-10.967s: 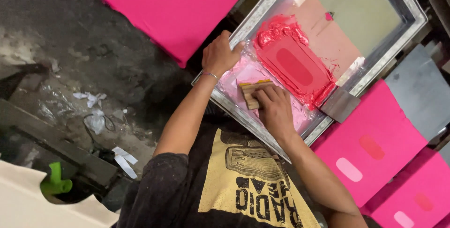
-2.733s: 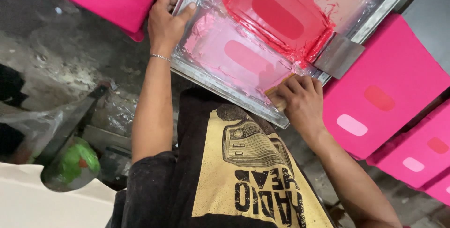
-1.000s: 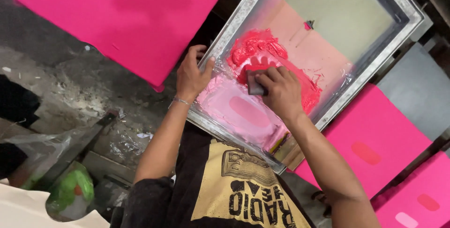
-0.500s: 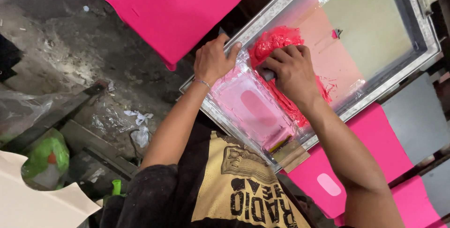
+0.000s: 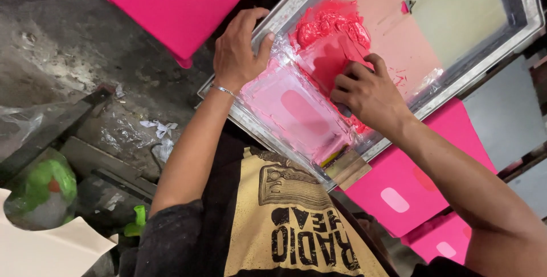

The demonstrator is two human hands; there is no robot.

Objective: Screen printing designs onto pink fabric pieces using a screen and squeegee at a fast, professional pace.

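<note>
A metal-framed printing screen fills the upper right of the frame, with a heap of red ink just above the right hand, whose fingers curl closed on a mostly hidden squeegee, while the left hand grips the frame's left edge.

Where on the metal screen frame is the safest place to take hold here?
On the bare near-left rail of the screen frame, from outside, as the left hand does on that rail's corner. The rail is clean there, while red ink covers the mesh inside under the right hand.
</note>
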